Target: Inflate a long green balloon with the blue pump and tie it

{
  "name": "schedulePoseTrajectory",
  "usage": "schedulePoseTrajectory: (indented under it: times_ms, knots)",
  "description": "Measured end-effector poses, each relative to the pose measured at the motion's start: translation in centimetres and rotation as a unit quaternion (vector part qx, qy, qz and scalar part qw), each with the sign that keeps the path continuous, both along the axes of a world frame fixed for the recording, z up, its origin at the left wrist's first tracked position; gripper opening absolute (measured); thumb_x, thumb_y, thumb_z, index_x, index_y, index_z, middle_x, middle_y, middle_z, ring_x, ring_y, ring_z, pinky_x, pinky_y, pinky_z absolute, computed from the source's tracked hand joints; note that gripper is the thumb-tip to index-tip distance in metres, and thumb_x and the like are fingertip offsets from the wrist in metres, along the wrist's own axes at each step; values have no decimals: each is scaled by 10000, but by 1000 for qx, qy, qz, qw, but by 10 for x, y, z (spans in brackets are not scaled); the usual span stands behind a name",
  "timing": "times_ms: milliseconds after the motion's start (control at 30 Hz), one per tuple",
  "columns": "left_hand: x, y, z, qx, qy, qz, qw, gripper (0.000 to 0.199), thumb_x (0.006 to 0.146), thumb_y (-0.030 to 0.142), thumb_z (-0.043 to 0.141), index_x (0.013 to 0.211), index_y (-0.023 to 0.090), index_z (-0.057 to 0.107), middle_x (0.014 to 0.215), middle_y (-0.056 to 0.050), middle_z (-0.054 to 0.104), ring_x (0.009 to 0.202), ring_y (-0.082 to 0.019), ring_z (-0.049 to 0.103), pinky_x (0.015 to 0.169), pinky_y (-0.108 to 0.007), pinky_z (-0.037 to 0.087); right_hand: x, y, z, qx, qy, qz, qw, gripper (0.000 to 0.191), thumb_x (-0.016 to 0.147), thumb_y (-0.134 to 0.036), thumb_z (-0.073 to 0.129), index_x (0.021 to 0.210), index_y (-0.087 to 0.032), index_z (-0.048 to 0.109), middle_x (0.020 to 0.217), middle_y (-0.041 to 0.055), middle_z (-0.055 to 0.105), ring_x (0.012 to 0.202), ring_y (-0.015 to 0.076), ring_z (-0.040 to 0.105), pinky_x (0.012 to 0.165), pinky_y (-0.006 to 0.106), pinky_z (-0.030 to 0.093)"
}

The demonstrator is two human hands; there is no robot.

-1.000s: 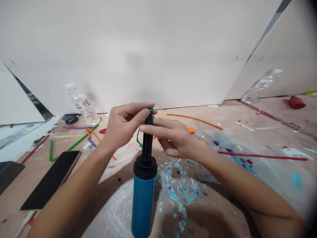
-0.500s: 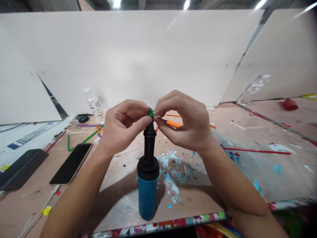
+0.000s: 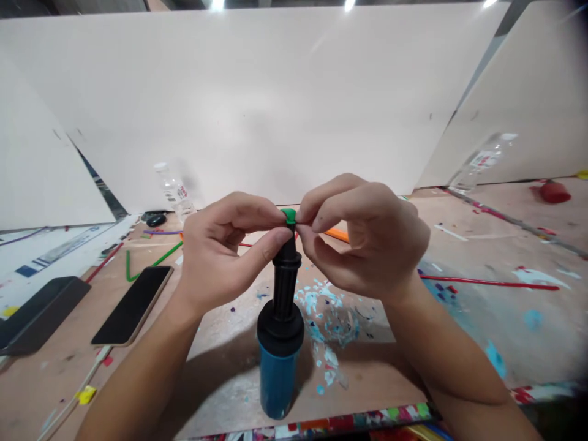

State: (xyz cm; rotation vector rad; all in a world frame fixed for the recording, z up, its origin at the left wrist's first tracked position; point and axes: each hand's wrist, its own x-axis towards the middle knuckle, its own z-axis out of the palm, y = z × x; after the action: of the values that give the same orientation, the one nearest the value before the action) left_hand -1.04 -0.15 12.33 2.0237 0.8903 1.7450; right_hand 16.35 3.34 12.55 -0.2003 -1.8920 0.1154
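A blue and black balloon hand pump [image 3: 280, 331] stands nearly upright on the table, its black nozzle pointing up. Over the nozzle tip sits a small piece of green balloon [image 3: 289, 215], stretched between my fingers. My left hand [image 3: 229, 245] pinches its left side with thumb and fingertips, the thumb lying against the nozzle. From the other side, my right hand [image 3: 362, 236] pinches its right edge between thumb and forefinger. The remaining fingers of both hands are curled. An orange strip [image 3: 337, 234] shows behind my right hand.
A phone [image 3: 133, 306] on a cable and a dark box [image 3: 43, 315] lie at left. Clear bottles [image 3: 173, 193] stand at the back left and lean at the back right. A red stick [image 3: 489, 282] and a red cup [image 3: 554, 192] lie right. Paint scraps [image 3: 328, 318] dot the table.
The pump's top and both hands have shifted slightly right in view. More green now shows, pulled wider across the nozzle tip, and my right hand has moved a little outward.
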Motion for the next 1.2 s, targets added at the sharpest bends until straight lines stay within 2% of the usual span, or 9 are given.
schedulePoseTrajectory:
  times_ms: [67,167,400,567,667,767,1033,1200]
  knots:
    - [0,-2,1,-1,3,0,1000,117,796,287,709,879,212,673,802,-11,726,700,-143,698,635,-253,593,-1,-4,2,-4,6,-7,1000,317,721,-47,624,874,-299,507,824,3,626,761,180,634,679,324,577]
    - [-3,-6,3,5,30,16,999,115,826,307,668,870,204,692,792,-22,730,689,-148,693,626,-259,590,-2,-10,5,14,22,17,1000,340,705,-11,612,883,-282,513,806,-5,617,733,160,628,649,306,573]
    - [-12,-9,6,76,91,75,990,112,820,327,646,860,244,709,799,-27,728,717,-178,692,632,-307,582,-7,-13,7,59,6,-2,998,224,755,-63,576,845,-262,527,847,8,667,744,156,667,634,300,581]
    - [-18,-10,6,121,129,66,982,117,804,269,661,914,265,699,830,-16,729,743,-174,697,660,-292,574,-11,-17,9,24,23,58,998,346,684,15,599,835,-265,463,804,-15,643,739,138,678,649,261,583]
    - [-19,-11,8,134,165,88,973,119,814,264,642,923,256,689,854,-10,731,775,-166,701,715,-277,581,-12,-19,11,13,20,48,999,334,699,4,584,811,-278,446,753,-34,637,662,122,658,595,237,568]
    - [-19,-13,12,132,194,106,966,112,824,250,626,919,252,686,862,-11,733,787,-159,699,741,-269,582,-12,-21,9,13,33,49,998,342,694,5,580,812,-284,442,753,-36,636,661,124,654,564,228,554]
    - [-17,-14,16,123,183,98,970,73,785,210,645,836,246,682,760,1,693,757,-155,683,725,-261,560,-10,-25,2,-54,11,-10,998,274,744,-94,594,815,-285,412,833,-13,653,586,123,600,492,255,511]
    - [-18,-16,18,164,206,98,960,118,771,158,631,833,248,674,737,12,682,662,-125,650,665,-247,541,-12,-26,7,-48,13,28,998,295,730,-57,576,739,-265,368,784,-15,627,561,104,590,429,228,460]
